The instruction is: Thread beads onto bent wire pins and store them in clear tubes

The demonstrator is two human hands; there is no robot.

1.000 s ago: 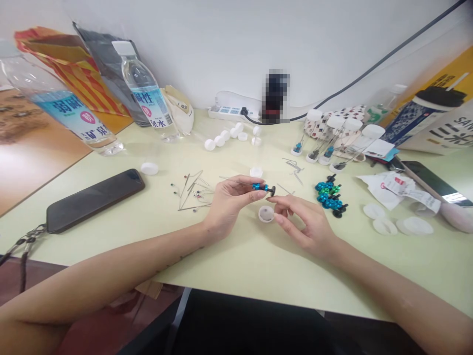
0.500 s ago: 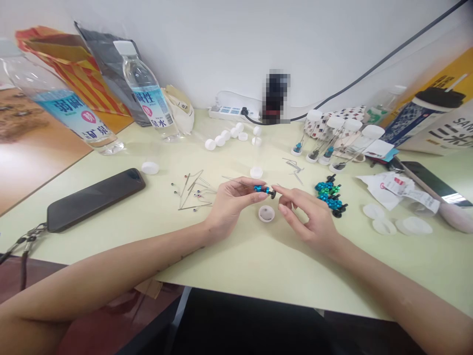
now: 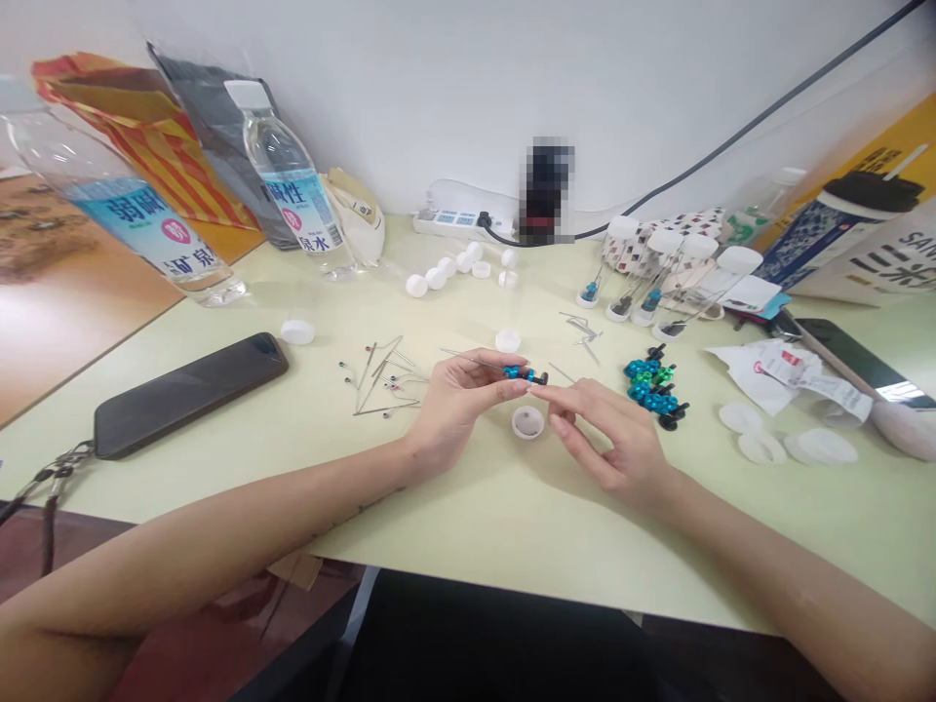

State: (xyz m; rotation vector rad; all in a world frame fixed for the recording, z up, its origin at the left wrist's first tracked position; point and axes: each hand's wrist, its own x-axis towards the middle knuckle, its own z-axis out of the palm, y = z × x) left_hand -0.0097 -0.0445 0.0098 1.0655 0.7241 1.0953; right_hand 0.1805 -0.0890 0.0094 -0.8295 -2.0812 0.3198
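My left hand (image 3: 459,402) pinches a small blue metal fitting with a black knobbed end (image 3: 518,373) between thumb and fingers. A thin metal rod (image 3: 460,354) sticks out to the left above that hand. My right hand (image 3: 612,429) has its index finger stretched to the fitting's underside, by the left thumb tip. From behind its knuckles a thin metal stick (image 3: 562,372) pokes out, seemingly held by the curled fingers, which are partly hidden. Below the hands sits a small white cap (image 3: 527,422) with tiny bits inside.
Several blue, green and black fittings (image 3: 650,385) lie in a pile at the right. Thin rods (image 3: 380,375) are scattered left of my hands, L-shaped keys (image 3: 581,331) behind. Clear tubes (image 3: 658,283) stand at the back right; a phone (image 3: 191,393) lies left.
My right index finger has shifted from the black end down to the fitting's underside, nearer the left thumb. The black end has turned a little. My left hand stays put.
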